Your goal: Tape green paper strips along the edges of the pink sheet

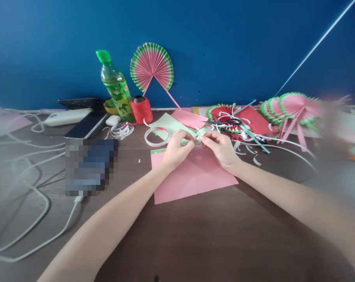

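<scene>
My left hand (179,149) and my right hand (221,148) meet above the far edge of a pink paper sheet (191,172). Both are closed in a pinch on a small light-green paper strip (199,134), partly covered by the fingers. Along the sheet's far left edge runs a green border (157,151). Just left of my left hand lies a roll of white tape (157,136), over a pale green sheet (166,122). Behind the hands rests a pleated pink paper (190,118).
A watermelon-coloured paper fan (152,66) leans on the blue wall, beside a green bottle (115,88) and red thread spool (141,110). More fans (296,109), scissors and paper scraps lie right. At left are a phone (92,167) and white cables (45,192).
</scene>
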